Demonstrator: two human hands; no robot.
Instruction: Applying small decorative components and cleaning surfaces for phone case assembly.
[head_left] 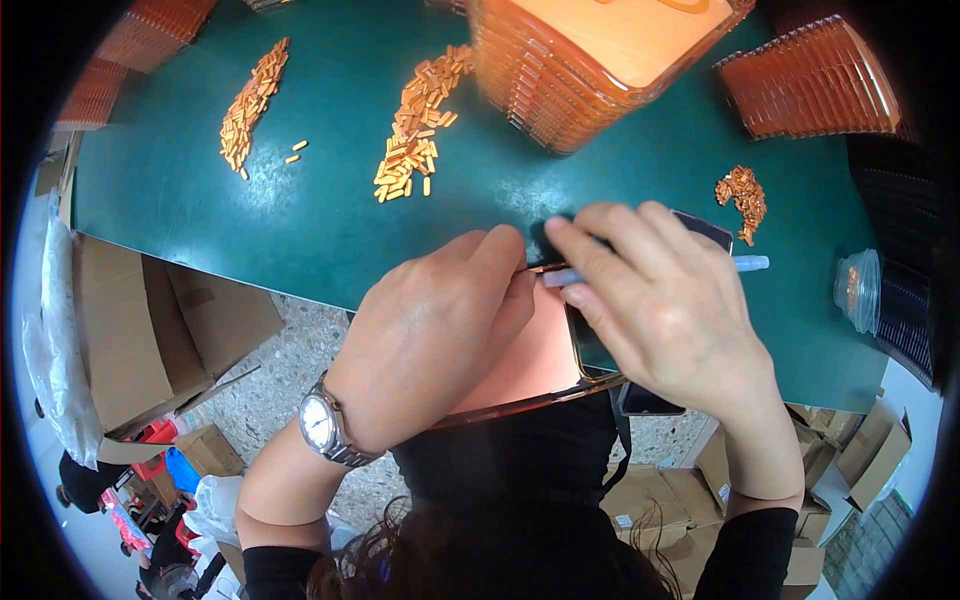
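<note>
Both hands are working a translucent orange plastic tray [530,360] at the near table edge.
Left hand [430,335] is pressing it flat; right hand [665,300], pinching a clear thin pen-like tool [745,264], could easily be tipping it off the green table [300,220].

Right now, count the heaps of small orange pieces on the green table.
3: one long heap at the far left, one at the middle, one small heap at the right. Others may be hidden.

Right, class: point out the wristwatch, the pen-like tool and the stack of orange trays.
wristwatch [318,422], head view, on its pale dial.
pen-like tool [750,263], head view, on its clear tip beyond the right hand.
stack of orange trays [560,90], head view, on its ribbed front side.
</note>
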